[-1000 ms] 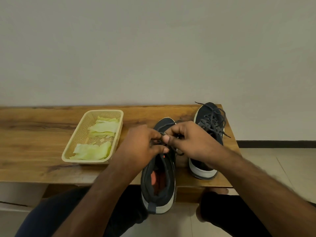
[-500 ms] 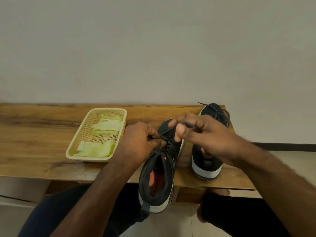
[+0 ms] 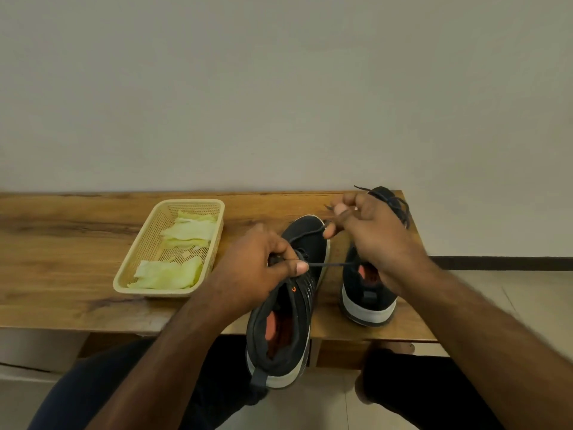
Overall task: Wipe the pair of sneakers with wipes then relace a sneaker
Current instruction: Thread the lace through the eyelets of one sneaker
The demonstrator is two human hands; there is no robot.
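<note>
Pinching the dark lace (image 3: 331,264) at the near sneaker (image 3: 291,293), the left hand (image 3: 257,268) holds it taut. The right hand (image 3: 372,240) grips its other end, beyond that sneaker's toe. The second sneaker (image 3: 369,293) stands just right of it on the table (image 3: 62,243); the wipes basket (image 3: 148,259) sits left.

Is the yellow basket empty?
No, the basket has crumpled pale green wipes lying inside it.
</note>
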